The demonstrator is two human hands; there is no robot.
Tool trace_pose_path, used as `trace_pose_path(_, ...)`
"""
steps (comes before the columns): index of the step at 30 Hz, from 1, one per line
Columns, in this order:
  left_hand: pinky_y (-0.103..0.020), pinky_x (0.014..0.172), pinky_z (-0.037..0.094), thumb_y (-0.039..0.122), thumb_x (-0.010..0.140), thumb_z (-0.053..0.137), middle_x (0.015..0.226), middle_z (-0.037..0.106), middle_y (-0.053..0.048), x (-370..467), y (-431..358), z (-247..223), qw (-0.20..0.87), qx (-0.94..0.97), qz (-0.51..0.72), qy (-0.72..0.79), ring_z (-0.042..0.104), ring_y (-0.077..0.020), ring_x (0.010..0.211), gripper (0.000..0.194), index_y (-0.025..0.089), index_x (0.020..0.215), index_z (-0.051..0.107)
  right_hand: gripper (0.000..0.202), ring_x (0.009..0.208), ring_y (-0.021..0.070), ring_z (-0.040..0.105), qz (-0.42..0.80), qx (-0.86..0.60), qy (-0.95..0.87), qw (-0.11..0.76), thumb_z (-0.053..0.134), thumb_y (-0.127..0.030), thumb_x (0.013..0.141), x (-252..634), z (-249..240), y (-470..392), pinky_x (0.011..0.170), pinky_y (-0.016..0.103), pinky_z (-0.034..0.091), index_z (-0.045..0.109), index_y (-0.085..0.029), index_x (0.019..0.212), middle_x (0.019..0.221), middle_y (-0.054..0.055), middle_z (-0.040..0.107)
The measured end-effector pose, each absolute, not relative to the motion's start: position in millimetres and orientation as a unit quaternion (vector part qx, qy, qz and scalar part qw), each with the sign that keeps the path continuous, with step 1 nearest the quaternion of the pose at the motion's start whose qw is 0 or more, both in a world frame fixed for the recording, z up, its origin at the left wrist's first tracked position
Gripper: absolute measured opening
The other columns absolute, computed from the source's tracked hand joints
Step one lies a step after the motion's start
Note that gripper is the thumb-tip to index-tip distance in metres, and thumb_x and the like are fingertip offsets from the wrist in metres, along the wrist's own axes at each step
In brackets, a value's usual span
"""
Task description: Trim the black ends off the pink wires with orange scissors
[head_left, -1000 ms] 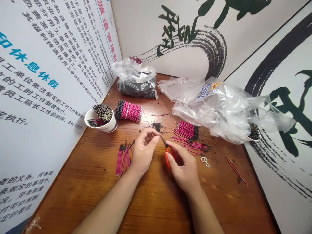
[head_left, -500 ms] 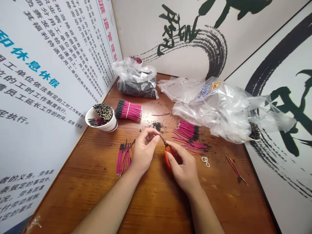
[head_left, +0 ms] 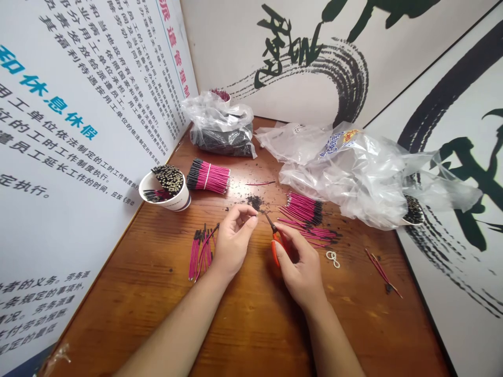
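Note:
My left hand (head_left: 234, 238) is closed, thumb and forefinger pinching a thin wire whose small tip (head_left: 257, 213) peeks out; the rest is hidden by the fingers. In my right hand (head_left: 301, 262) are small snips (head_left: 274, 229) with orange handles and narrow dark blades. Their point sits just right of the wire tip, apart from it. Under and beyond the fingertips lies a heap of black scraps (head_left: 254, 201). Loose magenta wires with black ends (head_left: 199, 254) lie left of my left hand. More magenta wires (head_left: 302, 209) lie beyond my right hand.
A banded wire bundle (head_left: 210, 176) lies near a paper cup (head_left: 173, 201) of black-ended wires. Behind are a bag of black pieces (head_left: 222, 139) and a large clear plastic bag (head_left: 353, 178). White rubber bands (head_left: 333, 259) and stray wires (head_left: 383, 272) lie right. Panels border the table.
My right hand has drawn the snips slightly right, away from the wire tip at my left fingertips. The left hand stays nearly in place.

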State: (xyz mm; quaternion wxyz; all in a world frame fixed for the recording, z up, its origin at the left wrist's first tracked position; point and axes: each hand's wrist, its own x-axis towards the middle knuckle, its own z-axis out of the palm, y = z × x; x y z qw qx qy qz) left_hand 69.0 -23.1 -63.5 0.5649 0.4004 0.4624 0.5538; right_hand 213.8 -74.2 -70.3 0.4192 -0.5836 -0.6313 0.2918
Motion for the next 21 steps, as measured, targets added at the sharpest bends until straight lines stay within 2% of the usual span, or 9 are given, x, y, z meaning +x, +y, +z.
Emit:
trace_pose_path(8, -0.023, 0.063, 0.039, 0.022, 0.082, 0.061, 0.087, 0.059, -0.001, 68.8, -23.9, -64.7, 0.565, 0.403, 0.557, 0.457, 0.051, -0.0099, 0.07, 0.007, 0.018, 0.087, 0.058, 0.032, 0.097, 0.0218, 0.064, 0.28, -0.578, -0.666, 0.379, 0.056, -0.025, 0.092, 213.1, -62.8, -73.4, 0.086, 0.037, 0.05, 0.062, -0.028, 0.123, 0.107, 0.005, 0.069)
trace_pose_path(17, -0.023, 0.064, 0.039, 0.021, 0.082, 0.061, 0.086, 0.058, 0.0, 68.9, -23.6, -64.3, 0.566, 0.398, 0.557, 0.459, 0.051, -0.0096, 0.07, 0.007, 0.017, 0.087, 0.057, 0.032, 0.104, 0.0202, 0.064, 0.288, -0.57, -0.659, 0.398, 0.056, -0.024, 0.093, 212.1, -64.0, -73.8, 0.089, 0.034, 0.05, 0.061, -0.028, 0.124, 0.117, 0.004, 0.069)
trace_pose_path(21, -0.023, 0.064, 0.039, 0.021, 0.083, 0.06, 0.085, 0.058, 0.0, 69.0, -23.9, -64.7, 0.566, 0.402, 0.557, 0.456, 0.05, -0.0093, 0.069, 0.006, 0.018, 0.087, 0.058, 0.032, 0.103, 0.0201, 0.064, 0.287, -0.568, -0.66, 0.399, 0.056, -0.024, 0.092, 212.0, -64.4, -73.7, 0.089, 0.034, 0.05, 0.061, -0.028, 0.124, 0.116, 0.004, 0.069)
